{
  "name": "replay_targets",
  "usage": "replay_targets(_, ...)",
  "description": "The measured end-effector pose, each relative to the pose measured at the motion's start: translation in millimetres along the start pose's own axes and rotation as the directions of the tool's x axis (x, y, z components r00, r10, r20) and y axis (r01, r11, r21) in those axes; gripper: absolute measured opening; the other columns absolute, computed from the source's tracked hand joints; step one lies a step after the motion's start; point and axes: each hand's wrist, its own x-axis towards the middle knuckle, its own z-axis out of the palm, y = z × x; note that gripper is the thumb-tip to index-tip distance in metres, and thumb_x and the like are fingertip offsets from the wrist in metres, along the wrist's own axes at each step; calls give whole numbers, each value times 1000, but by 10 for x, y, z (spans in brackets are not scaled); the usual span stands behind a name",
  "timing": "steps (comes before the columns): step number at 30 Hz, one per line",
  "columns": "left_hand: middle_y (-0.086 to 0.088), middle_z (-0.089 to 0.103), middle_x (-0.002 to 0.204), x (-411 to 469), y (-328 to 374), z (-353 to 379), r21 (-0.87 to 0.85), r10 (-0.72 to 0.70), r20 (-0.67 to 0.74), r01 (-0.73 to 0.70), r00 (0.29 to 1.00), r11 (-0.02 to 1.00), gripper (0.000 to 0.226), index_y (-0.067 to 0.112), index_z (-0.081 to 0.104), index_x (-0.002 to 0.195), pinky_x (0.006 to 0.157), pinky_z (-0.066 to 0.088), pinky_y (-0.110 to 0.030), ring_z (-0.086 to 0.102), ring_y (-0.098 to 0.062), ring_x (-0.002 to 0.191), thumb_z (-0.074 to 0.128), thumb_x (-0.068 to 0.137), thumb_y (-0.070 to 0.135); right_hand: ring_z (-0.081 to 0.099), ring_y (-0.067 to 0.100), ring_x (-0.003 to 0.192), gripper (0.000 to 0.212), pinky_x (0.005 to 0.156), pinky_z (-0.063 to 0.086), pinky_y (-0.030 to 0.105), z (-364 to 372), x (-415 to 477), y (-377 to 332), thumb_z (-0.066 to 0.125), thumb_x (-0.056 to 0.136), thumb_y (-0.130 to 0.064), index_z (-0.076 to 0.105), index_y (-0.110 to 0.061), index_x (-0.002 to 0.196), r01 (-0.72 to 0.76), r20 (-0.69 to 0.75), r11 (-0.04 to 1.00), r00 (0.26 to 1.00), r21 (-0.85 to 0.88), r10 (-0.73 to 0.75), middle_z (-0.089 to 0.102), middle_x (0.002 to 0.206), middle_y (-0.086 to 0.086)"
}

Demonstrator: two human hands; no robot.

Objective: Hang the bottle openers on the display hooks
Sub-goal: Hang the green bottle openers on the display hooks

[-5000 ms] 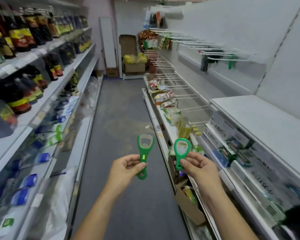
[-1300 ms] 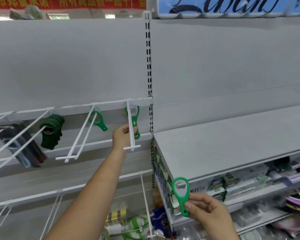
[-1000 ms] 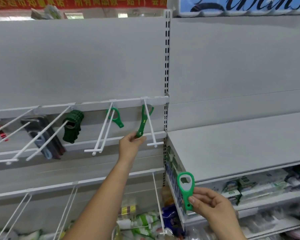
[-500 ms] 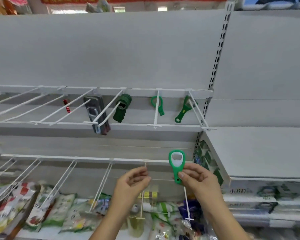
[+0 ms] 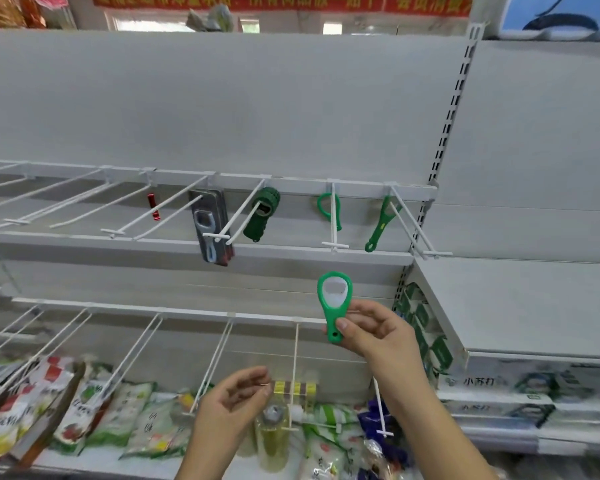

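Opener in hand: a bright green plastic bottle opener (image 5: 334,318) with a wide ring head and a short flat handle. We hold it in mid-air between the upper and lower rows of hooks, touching neither.
Which way it points: the ring head is up at 12 o'clock and the handle end down at 6 o'clock. The long axis stands almost vertical, with the flat face toward us.
Right hand: our right hand (image 5: 378,336) pinches the lower handle between thumb and fingers, leaving the ring free.
Left hand: our left hand (image 5: 232,407) sits toward 7 o'clock of the opener, fingers loosely curled, with nothing in it that we can see.
Nearest hook: a white wire display hook (image 5: 333,237) juts out at 12 o'clock. It already carries a green looped opener (image 5: 338,223) far back by the rail.
Next hook over: at 1 o'clock a slim green flat opener (image 5: 378,230) hangs tilted from the end hook (image 5: 430,253).
Further left: at 11 o'clock hangs a dark green stack of openers (image 5: 262,216).
Step in hand: as we judge it, raising this opener to a hook in the upper row.
Doing it well: we would keep the pinch low so the ring stays clear and turn the flat face square to the wire's tip. Then we would pass the ring over the tip and slide it back before letting go. A skewed ring would likely catch on the cross-piece.
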Motion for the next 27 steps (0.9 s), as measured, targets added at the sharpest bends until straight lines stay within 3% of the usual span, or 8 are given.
replay_targets(3,-4,79,93,-21,-15,-32,-2,7,8,-7,1000,1000,26,12,75,100,77,59,-22,74,-19,90,77,79,-2,74,38,89,27,81,62,42,52,26,-67,68,85,8,67,-2,110,32,19,999,999,0,-32,75,95,22)
replay_targets(8,-7,79,93,-54,-19,-60,-51,-1,15,1,1000,999,30,7,73,103,73,59,-19,75,-18,87,74,78,-11,76,34,87,26,81,62,39,133,129,-181,68,87,6,69,-5,110,69,16,998,998,-14,-68,75,96,20)
replay_targets(19,-8,78,99,-2,-90,-126,-67,-18,30,20,999,998,38,7,72,108,83,59,-22,74,-22,94,75,76,-12,76,29,83,21,75,63,35,202,434,-198,70,86,4,68,-1,106,72,-104,996,992,-47,-76,76,91,19)
replay_targets(27,-8,78,98,21,-137,-186,-48,-17,27,18,1000,999,40,8,73,107,86,59,-23,74,-23,94,76,73,-14,75,30,82,13,74,63,36,190,1333,-89,75,83,2,72,-1,96,56,-193,982,977,-181,-91,75,93,20)
